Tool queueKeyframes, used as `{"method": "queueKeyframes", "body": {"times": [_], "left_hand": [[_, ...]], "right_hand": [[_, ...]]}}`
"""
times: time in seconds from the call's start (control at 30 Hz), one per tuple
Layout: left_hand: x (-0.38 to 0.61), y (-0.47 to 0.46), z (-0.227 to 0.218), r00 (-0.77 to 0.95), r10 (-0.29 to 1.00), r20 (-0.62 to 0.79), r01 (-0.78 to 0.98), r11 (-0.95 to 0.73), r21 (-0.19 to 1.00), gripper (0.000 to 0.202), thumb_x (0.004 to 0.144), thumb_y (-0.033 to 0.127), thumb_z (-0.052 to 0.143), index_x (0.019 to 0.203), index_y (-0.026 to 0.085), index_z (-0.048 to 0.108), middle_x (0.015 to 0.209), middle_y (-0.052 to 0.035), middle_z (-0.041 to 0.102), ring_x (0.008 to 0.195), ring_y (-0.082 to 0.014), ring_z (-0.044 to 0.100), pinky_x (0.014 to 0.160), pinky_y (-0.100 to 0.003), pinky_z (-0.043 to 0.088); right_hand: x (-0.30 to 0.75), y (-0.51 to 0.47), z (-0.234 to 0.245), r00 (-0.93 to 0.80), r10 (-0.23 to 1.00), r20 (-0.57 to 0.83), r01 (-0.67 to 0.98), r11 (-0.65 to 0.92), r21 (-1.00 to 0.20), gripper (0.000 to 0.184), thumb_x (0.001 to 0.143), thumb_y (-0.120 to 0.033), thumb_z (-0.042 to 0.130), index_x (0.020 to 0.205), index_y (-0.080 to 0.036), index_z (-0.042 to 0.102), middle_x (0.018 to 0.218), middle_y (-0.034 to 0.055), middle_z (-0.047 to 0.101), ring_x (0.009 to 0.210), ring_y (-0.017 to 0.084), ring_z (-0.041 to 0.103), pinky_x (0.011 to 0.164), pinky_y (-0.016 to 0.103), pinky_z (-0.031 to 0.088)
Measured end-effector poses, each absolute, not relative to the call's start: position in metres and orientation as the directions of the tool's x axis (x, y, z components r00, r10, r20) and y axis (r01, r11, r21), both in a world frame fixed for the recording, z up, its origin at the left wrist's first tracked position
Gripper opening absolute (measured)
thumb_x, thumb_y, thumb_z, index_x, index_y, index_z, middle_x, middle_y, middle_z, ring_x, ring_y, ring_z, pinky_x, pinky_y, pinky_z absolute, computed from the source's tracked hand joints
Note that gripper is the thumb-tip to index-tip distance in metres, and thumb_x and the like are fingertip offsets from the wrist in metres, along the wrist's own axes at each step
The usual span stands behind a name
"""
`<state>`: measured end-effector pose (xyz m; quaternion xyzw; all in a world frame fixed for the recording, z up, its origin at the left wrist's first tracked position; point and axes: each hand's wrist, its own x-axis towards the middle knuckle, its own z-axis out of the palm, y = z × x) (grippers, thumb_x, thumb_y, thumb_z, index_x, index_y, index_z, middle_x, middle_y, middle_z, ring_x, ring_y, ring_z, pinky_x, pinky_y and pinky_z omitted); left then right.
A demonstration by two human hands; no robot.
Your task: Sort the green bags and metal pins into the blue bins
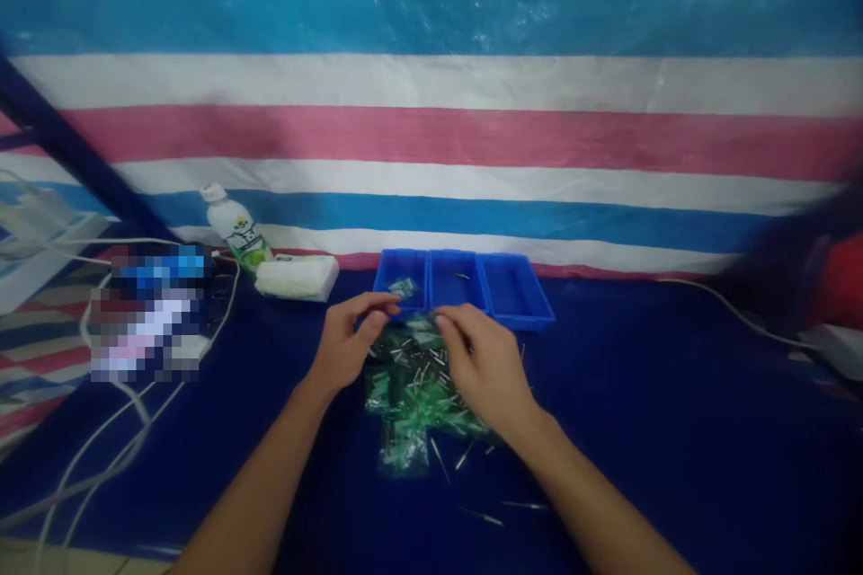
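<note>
A small green plastic bag (419, 324) is stretched out just in front of the trays, its right edge pinched by my right hand (486, 364). At the bag's left side, my left hand (349, 337) has thumb and forefinger closed together; what lies between them is too small to make out. Below both hands spreads a pile of green plastic bags (428, 404) with several thin metal pins (422, 368) scattered over it. Two flat bags, one of them a clear green packet (404, 451), lie at the pile's left and front.
Three blue trays (516, 287) stand side by side behind my hands; the left one holds small packets (403, 287). Loose metal pins (482, 516) lie on the blue tabletop (647, 413). Left are a white bottle (233, 225), a tissue pack (297, 277) and white cables (138, 418).
</note>
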<state>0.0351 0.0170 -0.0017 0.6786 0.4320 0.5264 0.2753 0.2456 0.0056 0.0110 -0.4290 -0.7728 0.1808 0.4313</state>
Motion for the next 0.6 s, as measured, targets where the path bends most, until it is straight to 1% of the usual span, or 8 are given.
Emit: {"method": "queueKeyframes", "body": {"times": [0.07, 0.1, 0.17, 0.23, 0.3, 0.43, 0.5, 0.6], "left_hand": [[0.043, 0.015, -0.004, 0.109, 0.908, 0.404, 0.286, -0.418, 0.862, 0.037, 0.088, 0.046, 0.067, 0.111, 0.018, 0.072, 0.093, -0.0072, 0.074, 0.08, -0.0192, 0.065, 0.071, -0.03, 0.049], [0.047, 0.014, -0.005, 0.124, 0.923, 0.364, 0.295, -0.384, 0.875, 0.034, 0.085, 0.043, 0.071, 0.109, 0.019, 0.073, 0.09, -0.0058, 0.073, 0.075, -0.0177, 0.063, 0.066, -0.029, 0.048], [0.056, 0.013, -0.007, 0.142, 0.942, 0.305, 0.33, -0.335, 0.882, 0.026, 0.082, 0.041, 0.074, 0.096, 0.019, 0.073, 0.076, -0.0021, 0.069, 0.063, -0.0141, 0.056, 0.057, -0.026, 0.042], [0.062, 0.012, -0.008, 0.127, 0.95, 0.284, 0.346, -0.311, 0.885, 0.024, 0.084, 0.041, 0.072, 0.078, 0.017, 0.069, 0.062, 0.0015, 0.058, 0.055, -0.0114, 0.048, 0.053, -0.025, 0.036], [0.066, 0.011, -0.01, 0.084, 0.956, 0.28, 0.313, -0.293, 0.904, 0.031, 0.086, 0.041, 0.07, 0.069, 0.017, 0.063, 0.057, 0.0031, 0.05, 0.053, -0.0102, 0.043, 0.052, -0.024, 0.033], [0.068, 0.009, -0.012, 0.062, 0.964, 0.258, 0.211, -0.265, 0.941, 0.03, 0.087, 0.043, 0.069, 0.074, 0.016, 0.064, 0.063, 0.0018, 0.052, 0.057, -0.0114, 0.045, 0.055, -0.025, 0.034], [0.068, 0.009, -0.012, 0.074, 0.964, 0.256, 0.192, -0.265, 0.945, 0.027, 0.088, 0.042, 0.068, 0.081, 0.016, 0.067, 0.068, 0.0003, 0.056, 0.061, -0.0127, 0.048, 0.057, -0.025, 0.037], [0.067, 0.009, -0.012, 0.09, 0.963, 0.254, 0.171, -0.266, 0.949, 0.025, 0.088, 0.041, 0.069, 0.087, 0.017, 0.069, 0.072, -0.0006, 0.059, 0.064, -0.0139, 0.051, 0.06, -0.026, 0.039]], "right_hand": [[0.253, 0.013, 0.004, -0.079, 0.905, 0.417, 0.364, 0.416, -0.833, 0.028, 0.101, -0.037, 0.047, 0.106, -0.022, 0.07, 0.081, 0.0039, 0.069, 0.069, 0.019, 0.061, 0.064, 0.032, 0.043], [0.254, 0.015, 0.0, -0.035, 0.932, 0.361, 0.291, 0.355, -0.888, 0.028, 0.1, -0.04, 0.05, 0.104, -0.022, 0.071, 0.076, 0.0025, 0.068, 0.065, 0.018, 0.059, 0.061, 0.031, 0.043], [0.253, 0.018, -0.006, -0.035, 0.962, 0.271, 0.178, 0.273, -0.945, 0.029, 0.097, -0.044, 0.053, 0.103, -0.022, 0.072, 0.065, -0.0003, 0.062, 0.058, 0.017, 0.054, 0.055, 0.03, 0.04], [0.25, 0.018, -0.009, -0.073, 0.974, 0.217, 0.103, 0.224, -0.969, 0.031, 0.095, -0.046, 0.055, 0.105, -0.021, 0.072, 0.057, -0.0029, 0.056, 0.052, 0.015, 0.05, 0.051, 0.028, 0.038], [0.248, 0.017, -0.007, -0.11, 0.976, 0.191, 0.058, 0.198, -0.979, 0.034, 0.095, -0.047, 0.055, 0.106, -0.02, 0.071, 0.053, -0.0043, 0.052, 0.049, 0.014, 0.048, 0.049, 0.027, 0.036], [0.25, 0.016, 0.001, -0.214, 0.959, 0.186, 0.024, 0.196, -0.98, 0.03, 0.089, -0.044, 0.063, 0.107, -0.022, 0.071, 0.06, -0.0032, 0.055, 0.054, 0.014, 0.05, 0.051, 0.027, 0.038], [0.252, 0.016, 0.003, -0.243, 0.951, 0.192, 0.046, 0.209, -0.977, 0.026, 0.085, -0.04, 0.068, 0.103, -0.022, 0.072, 0.062, -0.0032, 0.054, 0.056, 0.014, 0.048, 0.052, 0.028, 0.038], [0.252, 0.016, 0.003, -0.234, 0.948, 0.217, 0.1, 0.245, -0.964, 0.018, 0.086, -0.037, 0.066, 0.093, -0.022, 0.073, 0.062, -0.0034, 0.052, 0.058, 0.013, 0.046, 0.054, 0.028, 0.037]]}}
